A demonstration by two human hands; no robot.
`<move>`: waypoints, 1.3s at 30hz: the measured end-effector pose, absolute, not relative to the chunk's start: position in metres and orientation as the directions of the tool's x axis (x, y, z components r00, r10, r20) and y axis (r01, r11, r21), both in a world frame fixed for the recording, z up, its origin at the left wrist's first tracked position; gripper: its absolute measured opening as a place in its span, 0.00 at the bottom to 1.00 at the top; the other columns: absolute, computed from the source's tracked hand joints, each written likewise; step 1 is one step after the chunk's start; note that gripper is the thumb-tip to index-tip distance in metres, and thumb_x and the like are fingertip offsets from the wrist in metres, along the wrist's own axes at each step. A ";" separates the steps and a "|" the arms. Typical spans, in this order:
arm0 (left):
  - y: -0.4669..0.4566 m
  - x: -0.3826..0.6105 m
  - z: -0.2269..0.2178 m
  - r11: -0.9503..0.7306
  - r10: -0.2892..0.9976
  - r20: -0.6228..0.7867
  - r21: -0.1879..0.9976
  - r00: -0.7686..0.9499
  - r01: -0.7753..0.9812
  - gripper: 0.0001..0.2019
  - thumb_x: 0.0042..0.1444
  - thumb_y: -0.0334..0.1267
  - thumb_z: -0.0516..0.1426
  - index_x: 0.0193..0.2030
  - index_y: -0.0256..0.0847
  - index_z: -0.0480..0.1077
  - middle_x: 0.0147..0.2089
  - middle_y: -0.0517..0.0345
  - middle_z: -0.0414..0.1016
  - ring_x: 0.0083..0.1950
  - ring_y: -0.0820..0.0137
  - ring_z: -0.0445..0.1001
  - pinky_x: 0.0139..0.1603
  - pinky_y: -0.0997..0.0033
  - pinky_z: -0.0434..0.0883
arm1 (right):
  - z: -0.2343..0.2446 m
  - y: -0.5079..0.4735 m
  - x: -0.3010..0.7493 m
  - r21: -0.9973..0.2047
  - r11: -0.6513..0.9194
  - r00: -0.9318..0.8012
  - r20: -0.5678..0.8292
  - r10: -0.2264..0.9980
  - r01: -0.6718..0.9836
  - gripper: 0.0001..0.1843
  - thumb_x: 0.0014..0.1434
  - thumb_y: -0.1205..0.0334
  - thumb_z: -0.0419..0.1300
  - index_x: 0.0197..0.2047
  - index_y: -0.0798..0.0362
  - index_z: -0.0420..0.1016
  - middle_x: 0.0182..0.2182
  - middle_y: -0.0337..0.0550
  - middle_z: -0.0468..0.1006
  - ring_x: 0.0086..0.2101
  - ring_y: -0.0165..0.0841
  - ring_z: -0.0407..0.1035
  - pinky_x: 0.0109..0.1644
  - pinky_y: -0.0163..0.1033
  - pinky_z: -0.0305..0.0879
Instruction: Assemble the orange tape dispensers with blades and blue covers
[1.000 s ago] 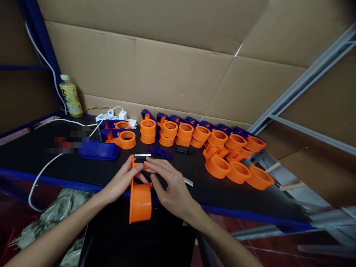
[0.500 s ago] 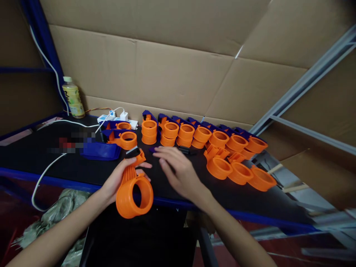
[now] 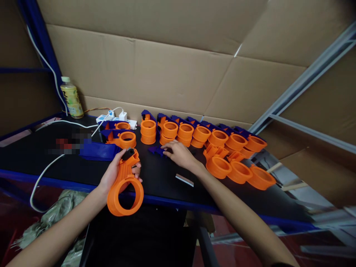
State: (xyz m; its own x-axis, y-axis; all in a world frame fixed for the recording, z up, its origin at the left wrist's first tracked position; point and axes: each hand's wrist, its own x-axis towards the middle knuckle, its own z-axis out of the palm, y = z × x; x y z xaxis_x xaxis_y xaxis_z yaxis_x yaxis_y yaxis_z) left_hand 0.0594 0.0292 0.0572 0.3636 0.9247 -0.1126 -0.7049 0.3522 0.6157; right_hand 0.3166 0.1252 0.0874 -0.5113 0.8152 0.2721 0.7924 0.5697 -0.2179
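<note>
My left hand (image 3: 114, 172) is closed round the neck of an orange ring-shaped plastic part (image 3: 125, 187) with a small black piece at its top, held over the table's near edge. My right hand (image 3: 178, 154) reaches out over the black table (image 3: 33, 155), fingers curled down on small dark blue pieces (image 3: 156, 150) in front of the row of parts. What its fingertips hold is hidden. A thin metal strip (image 3: 184, 180) lies just near of that hand.
A long row of orange and blue parts (image 3: 200, 134) lines the back, with loose orange rings (image 3: 239, 171) at right. Flat blue pieces (image 3: 97, 151) lie at left. A white power strip (image 3: 115, 119), cables and a bottle (image 3: 71, 97) stand at back left. Cardboard walls behind.
My right hand left the orange part and reached forward to the small blue pieces. My left hand turned the orange part so its ring faces me and hangs lower.
</note>
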 end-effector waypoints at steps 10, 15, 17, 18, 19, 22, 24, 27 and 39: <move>0.025 0.058 0.060 0.339 0.925 -0.091 0.632 0.368 -0.697 0.21 0.62 0.54 0.51 0.43 0.37 0.73 0.35 0.48 0.79 0.25 0.64 0.76 0.31 0.56 0.79 | 0.084 0.123 0.317 -0.273 0.573 -0.477 0.347 0.808 0.772 0.09 0.57 0.71 0.64 0.42 0.54 0.79 0.36 0.43 0.80 0.37 0.32 0.73 0.42 0.36 0.68; 0.026 0.061 0.060 0.336 0.929 -0.105 0.640 0.354 -0.691 0.14 0.63 0.42 0.54 0.50 0.38 0.72 0.44 0.46 0.82 0.33 0.62 0.80 0.32 0.59 0.80 | 0.094 0.100 0.308 -0.282 0.574 -0.430 0.436 0.790 0.768 0.09 0.59 0.67 0.62 0.44 0.53 0.75 0.43 0.46 0.78 0.43 0.36 0.72 0.46 0.40 0.68; 0.026 0.062 0.060 0.335 0.931 -0.112 0.644 0.348 -0.688 0.14 0.63 0.40 0.54 0.53 0.38 0.71 0.51 0.44 0.81 0.38 0.59 0.82 0.34 0.58 0.81 | 0.097 0.084 0.298 -0.282 0.595 -0.430 0.474 0.769 0.753 0.10 0.60 0.66 0.60 0.46 0.52 0.73 0.47 0.46 0.77 0.45 0.36 0.72 0.48 0.41 0.68; 0.026 0.063 0.061 0.334 0.932 -0.116 0.646 0.344 -0.686 0.14 0.63 0.39 0.54 0.54 0.38 0.70 0.52 0.43 0.80 0.41 0.58 0.82 0.35 0.58 0.81 | 0.097 0.075 0.292 -0.280 0.609 -0.433 0.494 0.754 0.742 0.10 0.61 0.67 0.59 0.47 0.52 0.73 0.47 0.46 0.77 0.45 0.36 0.72 0.48 0.41 0.68; 0.026 0.063 0.061 0.333 0.933 -0.120 0.648 0.340 -0.685 0.14 0.63 0.40 0.54 0.54 0.39 0.70 0.53 0.44 0.80 0.43 0.57 0.83 0.36 0.58 0.82 | 0.097 0.067 0.285 -0.276 0.623 -0.436 0.513 0.740 0.732 0.10 0.61 0.67 0.59 0.47 0.51 0.72 0.46 0.46 0.78 0.43 0.36 0.73 0.48 0.41 0.69; 0.025 0.063 0.061 0.334 0.934 -0.134 0.656 0.330 -0.677 0.13 0.63 0.41 0.55 0.52 0.40 0.71 0.49 0.47 0.82 0.41 0.57 0.83 0.37 0.58 0.82 | 0.096 0.045 0.267 -0.271 0.643 -0.443 0.535 0.719 0.717 0.10 0.61 0.67 0.59 0.47 0.50 0.71 0.43 0.44 0.79 0.38 0.35 0.74 0.42 0.40 0.68; 0.026 0.062 0.058 0.342 0.931 -0.147 0.664 0.333 -0.664 0.14 0.62 0.43 0.56 0.52 0.40 0.72 0.46 0.47 0.82 0.36 0.58 0.84 0.36 0.58 0.82 | 0.095 0.038 0.258 -0.283 0.634 -0.437 0.525 0.730 0.720 0.10 0.61 0.68 0.58 0.47 0.50 0.70 0.43 0.44 0.79 0.37 0.35 0.74 0.39 0.39 0.68; 0.027 0.061 0.055 0.351 0.928 -0.159 0.672 0.337 -0.652 0.16 0.61 0.44 0.57 0.53 0.39 0.71 0.42 0.46 0.83 0.32 0.59 0.83 0.36 0.57 0.81 | 0.096 0.037 0.253 -0.315 0.620 -0.418 0.516 0.747 0.719 0.10 0.61 0.69 0.59 0.45 0.51 0.69 0.44 0.45 0.79 0.38 0.35 0.75 0.38 0.39 0.68; 0.022 0.064 0.054 0.353 0.926 -0.147 0.670 0.349 -0.654 0.14 0.62 0.46 0.57 0.47 0.37 0.73 0.33 0.49 0.82 0.31 0.61 0.82 0.35 0.64 0.80 | 0.094 0.036 0.248 -0.423 0.651 -0.456 0.478 0.751 0.630 0.09 0.61 0.66 0.61 0.45 0.51 0.71 0.45 0.46 0.76 0.40 0.34 0.75 0.38 0.38 0.72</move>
State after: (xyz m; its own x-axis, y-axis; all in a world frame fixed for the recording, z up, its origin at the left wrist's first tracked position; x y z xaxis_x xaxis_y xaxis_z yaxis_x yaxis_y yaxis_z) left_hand 0.0638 0.0220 0.0541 0.3485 0.9257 -0.1471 -0.6538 0.3526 0.6695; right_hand 0.2483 0.0360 0.0939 -0.4556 0.7513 0.4775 0.6303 0.6510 -0.4230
